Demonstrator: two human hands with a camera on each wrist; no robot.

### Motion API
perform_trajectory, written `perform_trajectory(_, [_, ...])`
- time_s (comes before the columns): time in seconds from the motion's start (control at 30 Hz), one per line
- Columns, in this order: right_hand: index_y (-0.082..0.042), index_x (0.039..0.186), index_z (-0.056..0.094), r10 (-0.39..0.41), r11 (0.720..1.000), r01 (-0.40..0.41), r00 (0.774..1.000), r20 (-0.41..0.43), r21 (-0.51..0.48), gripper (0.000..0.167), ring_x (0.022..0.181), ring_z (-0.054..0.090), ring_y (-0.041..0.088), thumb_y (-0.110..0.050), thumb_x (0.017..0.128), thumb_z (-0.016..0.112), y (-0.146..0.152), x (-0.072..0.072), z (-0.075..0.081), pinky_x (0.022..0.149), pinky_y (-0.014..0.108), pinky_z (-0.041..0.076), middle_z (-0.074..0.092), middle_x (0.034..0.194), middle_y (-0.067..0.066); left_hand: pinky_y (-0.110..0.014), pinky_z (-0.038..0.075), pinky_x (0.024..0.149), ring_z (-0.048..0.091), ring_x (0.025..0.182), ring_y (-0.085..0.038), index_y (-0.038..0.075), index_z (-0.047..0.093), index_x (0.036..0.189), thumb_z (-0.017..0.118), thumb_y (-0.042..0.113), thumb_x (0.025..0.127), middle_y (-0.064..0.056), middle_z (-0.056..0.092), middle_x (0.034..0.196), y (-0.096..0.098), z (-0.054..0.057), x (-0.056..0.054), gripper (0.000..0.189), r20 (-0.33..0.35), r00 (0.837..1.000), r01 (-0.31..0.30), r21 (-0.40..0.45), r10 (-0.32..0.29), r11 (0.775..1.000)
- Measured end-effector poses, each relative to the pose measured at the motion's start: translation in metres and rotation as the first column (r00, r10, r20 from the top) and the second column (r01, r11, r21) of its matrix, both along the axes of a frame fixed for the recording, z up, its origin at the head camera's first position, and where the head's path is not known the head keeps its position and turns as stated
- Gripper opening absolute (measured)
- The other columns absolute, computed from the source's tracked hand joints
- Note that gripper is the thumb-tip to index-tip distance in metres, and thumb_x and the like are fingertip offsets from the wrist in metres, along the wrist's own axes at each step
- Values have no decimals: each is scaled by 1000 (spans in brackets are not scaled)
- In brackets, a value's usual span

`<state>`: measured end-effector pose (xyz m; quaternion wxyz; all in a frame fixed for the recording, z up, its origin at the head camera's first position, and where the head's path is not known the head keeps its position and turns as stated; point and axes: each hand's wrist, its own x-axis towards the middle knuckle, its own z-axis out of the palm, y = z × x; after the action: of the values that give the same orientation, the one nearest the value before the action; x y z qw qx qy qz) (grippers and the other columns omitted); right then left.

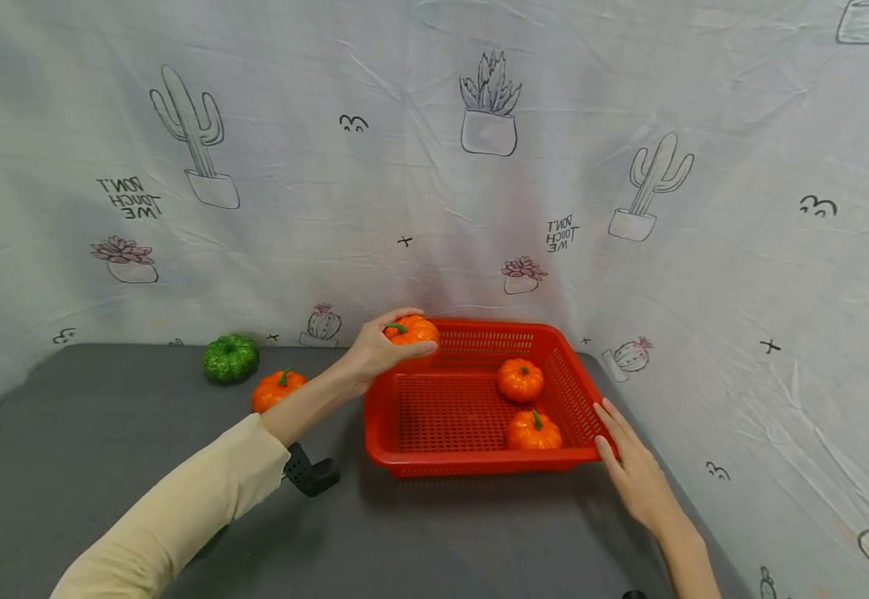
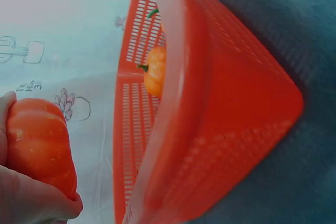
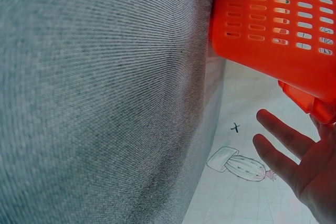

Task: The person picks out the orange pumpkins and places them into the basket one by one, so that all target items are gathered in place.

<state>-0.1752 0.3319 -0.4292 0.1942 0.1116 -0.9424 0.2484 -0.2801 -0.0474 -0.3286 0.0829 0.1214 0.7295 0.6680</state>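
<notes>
My left hand (image 1: pixel 376 353) grips a small orange pumpkin (image 1: pixel 413 331) with a green stem, thumb on the near side and fingers behind. It is held above the left side of a red plastic basket (image 1: pixel 471 457). In the left wrist view the same pumpkin (image 2: pixel 41 142) appears beside the basket's rim (image 2: pixel 181 77). My right hand (image 1: pixel 632 466) touches the basket's right rim near the front corner. The right wrist view shows some of its fingers (image 3: pixel 283 132) stretched out straight. Inside the basket, two orange pumpkins (image 1: pixel 520 380) lie toward the right.
Left of the basket, another orange pumpkin (image 1: pixel 277 388) is partly hidden by the left arm. A green pumpkin (image 1: pixel 230 358) sits farther back on the grey table (image 1: pixel 142 441). White cloth (image 1: pixel 374 183) with plant drawings hangs behind and to the right.
</notes>
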Motion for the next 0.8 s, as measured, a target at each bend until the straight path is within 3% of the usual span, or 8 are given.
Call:
perform_trajectory(0.43, [-12,149,36,-6,1000,6,1000,22,-4,52,130,37,40,-21,100,51,1,1,2,96,65,34,29,154,12,-32,50,80,53,102,-24,20,57,130,78,13,81,-10,53,122,36,9,-9,53,-45,998,54,54,-51,997])
perform_trajectory(0.6, [-12,150,34,-10,1000,10,999,39,0,53,131,36,41,-23,100,50,0,1,2,96,66,34,29,154,13,-39,49,86,53,101,-23,20,56,131,76,13,82,-10,52,123,52,8,-18,54,-88,995,55,102,-46,993])
perform_trajectory(0.8, [-10,149,36,-1,1000,2,1000,16,-2,53,130,37,40,-21,99,52,1,0,0,96,65,34,30,153,14,-31,51,79,55,100,-23,23,56,132,77,16,82,-8,52,124,69,4,-32,54,-127,992,28,111,-14,993])
